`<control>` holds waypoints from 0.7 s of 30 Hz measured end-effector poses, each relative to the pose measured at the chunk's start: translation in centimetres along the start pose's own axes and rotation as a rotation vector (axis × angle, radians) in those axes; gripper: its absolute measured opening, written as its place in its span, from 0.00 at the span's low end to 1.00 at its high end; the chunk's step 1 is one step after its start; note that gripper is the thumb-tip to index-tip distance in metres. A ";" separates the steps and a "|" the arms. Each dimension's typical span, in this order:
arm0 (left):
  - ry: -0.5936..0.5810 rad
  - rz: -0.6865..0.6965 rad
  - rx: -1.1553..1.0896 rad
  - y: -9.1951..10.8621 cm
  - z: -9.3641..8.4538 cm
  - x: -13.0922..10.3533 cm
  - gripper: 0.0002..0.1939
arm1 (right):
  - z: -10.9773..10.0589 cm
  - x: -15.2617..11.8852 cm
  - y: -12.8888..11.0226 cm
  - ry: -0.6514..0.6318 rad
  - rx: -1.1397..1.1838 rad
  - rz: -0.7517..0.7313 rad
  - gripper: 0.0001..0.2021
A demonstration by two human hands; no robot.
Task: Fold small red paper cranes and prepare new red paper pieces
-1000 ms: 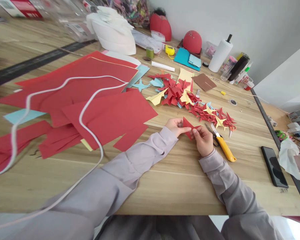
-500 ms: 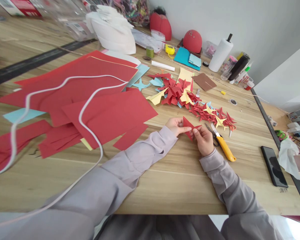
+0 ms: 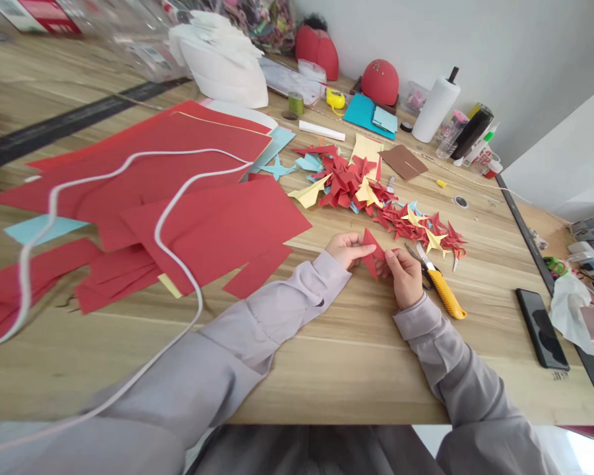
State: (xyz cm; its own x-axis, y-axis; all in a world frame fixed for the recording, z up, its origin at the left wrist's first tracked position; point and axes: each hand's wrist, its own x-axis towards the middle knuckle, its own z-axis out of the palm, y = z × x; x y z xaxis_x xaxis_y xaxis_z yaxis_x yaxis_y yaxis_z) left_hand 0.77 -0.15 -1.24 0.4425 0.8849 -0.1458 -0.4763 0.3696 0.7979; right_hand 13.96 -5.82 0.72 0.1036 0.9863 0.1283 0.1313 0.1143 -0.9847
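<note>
From where I stand, the folded red paper is a small, plain matte piece with crisp creases and sharp corners. By the person's own clock, one point rises towards eleven and another drops towards six. The left hand has it from nine o'clock, an extended digit lying across its face; the right hand pinches the corner at three, fingertips covering part of it. The heap of folded shapes lies near, from eleven round to two, red among yellow and blue.
</note>
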 end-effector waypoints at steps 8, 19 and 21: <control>0.003 0.052 0.019 -0.1 0.0 0.0 0.21 | 0.0 -0.1 0.0 0.004 -0.035 -0.008 0.17; 0.028 0.119 0.130 0.0 0.1 -0.3 0.20 | 0.1 -0.1 0.2 0.019 -0.013 -0.016 0.15; 0.032 0.140 0.159 0.0 0.1 -0.3 0.21 | 0.0 -0.1 0.1 0.007 0.003 -0.019 0.15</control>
State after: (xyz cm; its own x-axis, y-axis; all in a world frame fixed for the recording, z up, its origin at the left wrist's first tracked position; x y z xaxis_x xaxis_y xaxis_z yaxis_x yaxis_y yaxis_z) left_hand 0.69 -0.42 -1.17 0.3544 0.9341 -0.0435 -0.4043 0.1950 0.8936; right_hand 13.94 -5.88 0.58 0.1082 0.9831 0.1479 0.1306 0.1334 -0.9824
